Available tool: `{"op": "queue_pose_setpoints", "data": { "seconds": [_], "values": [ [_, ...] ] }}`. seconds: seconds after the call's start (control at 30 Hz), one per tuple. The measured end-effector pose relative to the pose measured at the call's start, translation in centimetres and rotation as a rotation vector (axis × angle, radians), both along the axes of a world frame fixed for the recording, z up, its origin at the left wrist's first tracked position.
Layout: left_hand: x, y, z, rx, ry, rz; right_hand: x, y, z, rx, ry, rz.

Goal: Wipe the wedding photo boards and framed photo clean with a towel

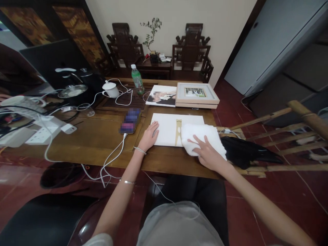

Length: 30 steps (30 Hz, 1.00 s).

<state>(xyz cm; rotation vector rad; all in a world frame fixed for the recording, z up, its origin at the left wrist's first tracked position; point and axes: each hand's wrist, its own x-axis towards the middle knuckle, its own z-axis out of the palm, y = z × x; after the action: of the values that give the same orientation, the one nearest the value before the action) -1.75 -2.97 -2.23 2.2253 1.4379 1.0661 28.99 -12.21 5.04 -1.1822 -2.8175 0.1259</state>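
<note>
White, flat rectangular panel lay near the front edge of the brown wooden table. Left hand: fingers extended, gripping nothing, probably steadying it. Right hand: fingers spread upon a folded, fluffy white cloth covering the panel's right end. Pale wooden picture frame sat beyond.

On the bench we see a green bottle upright, with a lidded white cup to its left. Nearer us, a white cable is plugged into a phone, and a white power strip lies farther left. Beyond, a potted plant stands between two dark chairs.
</note>
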Motion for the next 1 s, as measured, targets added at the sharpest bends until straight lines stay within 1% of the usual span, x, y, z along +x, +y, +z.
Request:
{"op": "queue_pose_setpoints", "data": {
  "seconds": [0.1, 0.3, 0.37, 0.47, 0.53, 0.6, 0.77, 0.87, 0.93, 1.0],
  "values": [
    [0.0, 0.0, 0.0, -0.003, -0.007, -0.007, -0.2, 1.9, 0.1, -0.011, 0.022, -0.017],
    [0.0, 0.0, 0.0, -0.007, -0.024, -0.001, -0.9, 9.1, -0.2, 0.022, -0.016, -0.142],
    [0.0, -0.1, 0.0, -0.009, -0.023, 0.000, -1.1, 11.1, -0.3, 0.043, -0.027, -0.177],
    [0.0, -0.1, 0.1, -0.013, -0.017, -0.001, -1.4, 12.5, -0.4, 0.071, -0.034, -0.222],
    [0.0, -0.1, 0.2, -0.013, -0.018, -0.002, -1.6, 12.0, -0.5, 0.088, -0.020, -0.234],
    [0.0, -0.1, 0.2, -0.016, -0.025, -0.003, -1.8, 10.5, -0.8, 0.090, -0.001, -0.220],
    [0.2, 0.0, 0.1, -0.022, -0.033, -0.002, -1.3, 4.1, -1.3, 0.106, 0.022, -0.113],
    [0.2, 0.0, 0.0, -0.013, -0.029, 0.000, -0.3, 0.9, -1.1, 0.098, 0.039, -0.034],
    [0.2, 0.0, -0.1, -0.004, -0.022, 0.004, 0.3, 0.0, -0.7, 0.056, 0.046, -0.002],
    [0.1, 0.0, -0.1, 0.003, -0.014, 0.005, 0.6, 0.0, -0.3, 0.008, 0.064, 0.007]
  ]
}}
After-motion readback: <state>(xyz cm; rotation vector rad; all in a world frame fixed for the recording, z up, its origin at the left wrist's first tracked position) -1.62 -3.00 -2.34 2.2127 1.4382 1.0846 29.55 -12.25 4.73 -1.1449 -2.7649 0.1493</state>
